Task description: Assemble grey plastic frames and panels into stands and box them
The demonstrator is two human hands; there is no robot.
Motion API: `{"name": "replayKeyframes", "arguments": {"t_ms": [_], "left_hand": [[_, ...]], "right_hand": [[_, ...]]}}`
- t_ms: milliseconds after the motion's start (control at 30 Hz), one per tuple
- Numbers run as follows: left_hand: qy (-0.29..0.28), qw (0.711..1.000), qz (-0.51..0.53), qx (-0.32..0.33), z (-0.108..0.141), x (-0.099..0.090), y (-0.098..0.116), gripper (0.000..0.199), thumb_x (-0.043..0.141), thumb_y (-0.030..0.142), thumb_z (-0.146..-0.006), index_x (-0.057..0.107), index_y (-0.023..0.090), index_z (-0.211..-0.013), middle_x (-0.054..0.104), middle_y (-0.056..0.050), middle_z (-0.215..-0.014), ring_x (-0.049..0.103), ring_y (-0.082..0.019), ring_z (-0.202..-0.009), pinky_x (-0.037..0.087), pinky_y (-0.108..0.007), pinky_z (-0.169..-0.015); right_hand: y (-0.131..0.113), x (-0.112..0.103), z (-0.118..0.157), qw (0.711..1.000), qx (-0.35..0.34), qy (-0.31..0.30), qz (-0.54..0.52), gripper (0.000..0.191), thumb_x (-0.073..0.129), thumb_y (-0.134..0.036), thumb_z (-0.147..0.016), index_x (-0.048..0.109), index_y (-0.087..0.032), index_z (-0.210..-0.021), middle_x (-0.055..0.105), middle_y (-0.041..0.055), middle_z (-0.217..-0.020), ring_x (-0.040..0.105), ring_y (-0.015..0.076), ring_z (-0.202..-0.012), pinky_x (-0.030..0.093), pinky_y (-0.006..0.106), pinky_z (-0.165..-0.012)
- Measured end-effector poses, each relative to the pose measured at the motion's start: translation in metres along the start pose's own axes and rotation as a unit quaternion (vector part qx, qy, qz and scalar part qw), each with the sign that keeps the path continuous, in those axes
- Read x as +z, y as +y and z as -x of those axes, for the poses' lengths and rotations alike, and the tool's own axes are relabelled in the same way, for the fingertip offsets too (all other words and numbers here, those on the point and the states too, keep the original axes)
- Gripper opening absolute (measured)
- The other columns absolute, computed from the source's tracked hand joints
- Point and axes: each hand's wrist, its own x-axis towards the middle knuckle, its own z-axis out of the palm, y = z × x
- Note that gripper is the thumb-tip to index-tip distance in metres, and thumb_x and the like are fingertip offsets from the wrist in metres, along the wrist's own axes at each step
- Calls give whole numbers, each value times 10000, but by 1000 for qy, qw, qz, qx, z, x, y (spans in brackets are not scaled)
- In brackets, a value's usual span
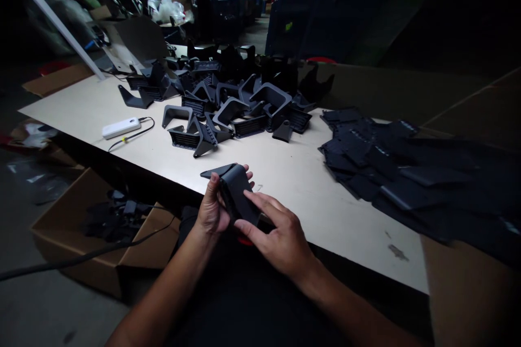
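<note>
A black plastic bracket [236, 192] was held in both hands at the near edge of the desk [325, 217].
The left hand [211, 209] had a closed grip on the bracket, its fingers wrapped behind it, while the right hand [280, 236] had a looser grip, its fingers laid across the front face. The bracket stood tilted just above the desk. Beyond it lay a heap of similar black brackets [228, 114], with a spread of flat black panels [391, 168] to the right. A white power bank [121, 128] with a black cable [132, 134] sat at the left, and a cardboard box [69, 233] holding black parts [114, 222] stood on the floor [49, 303] below.
</note>
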Motion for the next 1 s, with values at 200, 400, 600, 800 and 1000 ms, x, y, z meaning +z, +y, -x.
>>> {"name": "replayKeyframes", "arguments": {"t_ms": [200, 400, 600, 800, 1000], "left_hand": [[11, 1000, -6, -10, 1, 0, -1, 673, 786, 643, -806, 740, 128, -1237, 780, -147, -1243, 693, -336, -1244, 514, -436, -1123], [37, 998, -41, -3, 4, 2, -6, 722, 785, 675, -777, 752, 110, -1226, 760, -177, -1279, 635, -377, -1322, 477, -471, -1158], [9, 999, -48, 10, 8, 9, -3, 631, 776, 601, -802, 770, 102, -1189, 729, -171, -1350, 587, -384, -1379, 465, -476, -1172], [-15, 999, -22, 28, 3, 15, 0, 539, 637, 520, -894, 757, 91, -1196, 766, -174, -1273, 642, -359, -1322, 476, -488, -1156], [12, 998, -69, -2, 13, 24, 2, 611, 605, 570, -848, 757, 100, -1207, 773, -155, -1267, 594, -370, -1376, 514, -471, -1117]], "right_hand": [[-3, 1, -2, 1000, 0, 11, 0, 511, 810, -374, -897, 688, -303, -1388, 715, 109, -1335, 686, 306, -1240, 569, 507, -1085], [-1, 7, 3, 999, 4, -1, 49, 523, 801, -377, -893, 688, -280, -1394, 712, 138, -1343, 692, 340, -1235, 583, 534, -1056], [-2, 3, 7, 997, -13, -6, 73, 551, 808, -417, -890, 680, -248, -1399, 706, 161, -1349, 700, 347, -1219, 585, 530, -1042], [-3, -4, -2, 998, -37, 0, 57, 687, 864, -482, -834, 626, -258, -1439, 705, 142, -1293, 685, 325, -1203, 576, 488, -1038], [-9, 1, -5, 999, 28, 43, -14, 775, 922, -491, -759, 607, -213, -1409, 712, 132, -1268, 681, 297, -1179, 541, 442, -1068]]}}
